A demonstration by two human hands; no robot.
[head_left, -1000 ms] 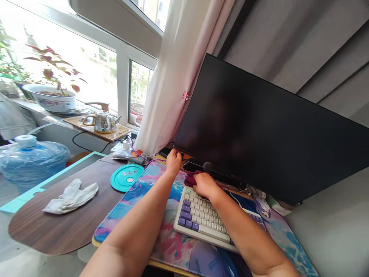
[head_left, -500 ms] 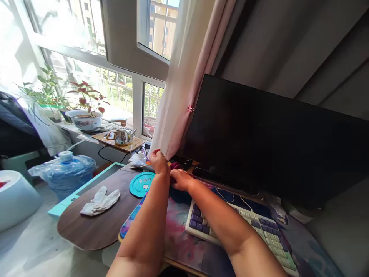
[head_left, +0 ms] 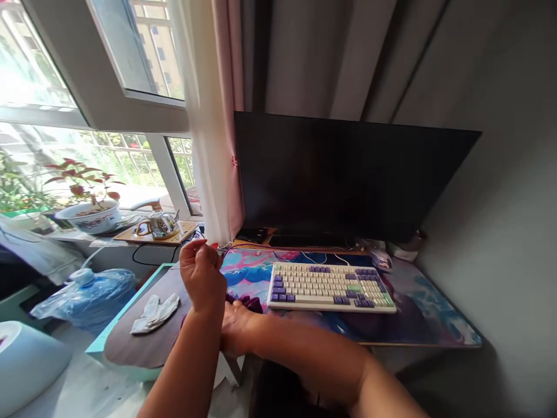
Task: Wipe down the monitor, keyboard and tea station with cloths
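Note:
My left hand [head_left: 201,277] is raised over the desk's left part, fingers curled in a loose pinch near a thin white cord [head_left: 226,248]; I cannot make out anything in it. My right hand [head_left: 235,326] lies lower, partly hidden behind the left wrist, and is closed on a dark purple cloth [head_left: 249,302] at the left edge of the colourful desk mat [head_left: 252,273]. A cream and purple keyboard [head_left: 331,285] sits on the mat to the right of both hands. Behind it stands a large dark monitor [head_left: 343,174].
A crumpled white cloth [head_left: 155,311] lies on the brown side table [head_left: 126,342]. A kettle [head_left: 161,223] on a tray and a potted plant [head_left: 89,203] stand on the windowsill. A water jug [head_left: 89,290] sits on the floor. A pink curtain [head_left: 217,116] hangs left of the monitor.
Both hands have drawn back from under the monitor toward me, the right one bringing the purple cloth to the mat's left edge. The view has pulled back and turned right.

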